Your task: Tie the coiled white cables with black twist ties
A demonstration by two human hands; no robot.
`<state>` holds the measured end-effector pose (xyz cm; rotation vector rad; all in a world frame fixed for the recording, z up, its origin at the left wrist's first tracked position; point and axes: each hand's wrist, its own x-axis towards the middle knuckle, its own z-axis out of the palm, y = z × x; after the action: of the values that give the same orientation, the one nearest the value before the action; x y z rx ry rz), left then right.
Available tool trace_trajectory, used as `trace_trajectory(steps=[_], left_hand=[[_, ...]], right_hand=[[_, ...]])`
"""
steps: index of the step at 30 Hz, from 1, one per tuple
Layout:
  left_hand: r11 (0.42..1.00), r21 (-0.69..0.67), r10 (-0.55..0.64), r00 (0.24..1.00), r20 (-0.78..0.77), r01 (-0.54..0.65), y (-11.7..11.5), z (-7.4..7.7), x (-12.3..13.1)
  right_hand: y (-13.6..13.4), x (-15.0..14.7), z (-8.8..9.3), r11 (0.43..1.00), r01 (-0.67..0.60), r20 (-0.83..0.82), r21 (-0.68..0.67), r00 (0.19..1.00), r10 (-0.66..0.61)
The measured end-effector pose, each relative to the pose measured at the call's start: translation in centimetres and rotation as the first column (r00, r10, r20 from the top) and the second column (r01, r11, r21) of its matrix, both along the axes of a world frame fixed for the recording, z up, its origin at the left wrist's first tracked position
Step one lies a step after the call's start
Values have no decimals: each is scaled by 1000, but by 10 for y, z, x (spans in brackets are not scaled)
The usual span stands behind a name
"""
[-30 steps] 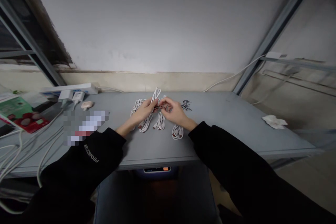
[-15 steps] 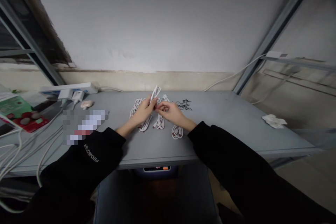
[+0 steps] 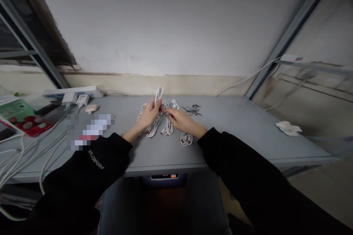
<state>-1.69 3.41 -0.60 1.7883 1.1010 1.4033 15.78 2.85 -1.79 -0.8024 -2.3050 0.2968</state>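
My left hand (image 3: 149,114) grips a coiled white cable (image 3: 159,94), whose loops stick up above the thumb. Close beside it, my right hand (image 3: 180,119) has its fingertips pinched at the middle of that coil; what they hold is too small to make out. Beneath and around both hands lie several bundled white cables (image 3: 153,129) on the grey table (image 3: 237,128). One separate white coil (image 3: 186,139) rests nearer the front edge, below my right wrist. A loose pile of thin black ties (image 3: 193,110) sits just beyond my right hand.
At the left are a white power strip (image 3: 74,92) with plugged-in chargers, a small pale case (image 3: 91,108), a green and red box (image 3: 23,119) and trailing cables. A crumpled white tissue (image 3: 288,128) lies at the right. A wall stands behind the table.
My left hand and the held cable have shifted slightly left. The right hand's fingers have straightened somewhat and point left at the coil.
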Motion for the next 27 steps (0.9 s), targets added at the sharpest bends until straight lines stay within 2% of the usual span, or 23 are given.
trace_trajectory(steps=[4, 8, 10, 13, 18, 20, 23, 27], left_hand=[[997, -78, 7, 1000, 21, -5, 2, -2, -1], [989, -138, 49, 998, 27, -44, 2, -2, -1], [988, -133, 85, 996, -1, -84, 0, 0, 0], [990, -69, 121, 989, -83, -126, -7, 5, 3], [1000, 4, 3, 964, -266, -2, -20, 12, 7], [999, 8, -49, 963, -264, 53, -21, 12, 8], [998, -32, -62, 976, -208, 56, -20, 10, 8], [985, -132, -124, 987, -104, 110, -22, 15, 10]], right_hand=[[0, 0, -2, 994, 109, -8, 8, 994, -109], [4, 0, -3, 977, 201, -207, -72, 955, -212], [6, -1, -3, 977, 166, -350, -131, 915, -202], [3, -5, -2, 986, 41, -492, -165, 863, -118], [-2, -13, -3, 975, -140, -533, -170, 845, 28], [-1, -14, -5, 959, -165, -548, -230, 836, 12], [1, -13, -4, 923, -205, -580, -327, 814, -24], [-1, -11, 1, 893, -250, -620, -374, 783, -41]])
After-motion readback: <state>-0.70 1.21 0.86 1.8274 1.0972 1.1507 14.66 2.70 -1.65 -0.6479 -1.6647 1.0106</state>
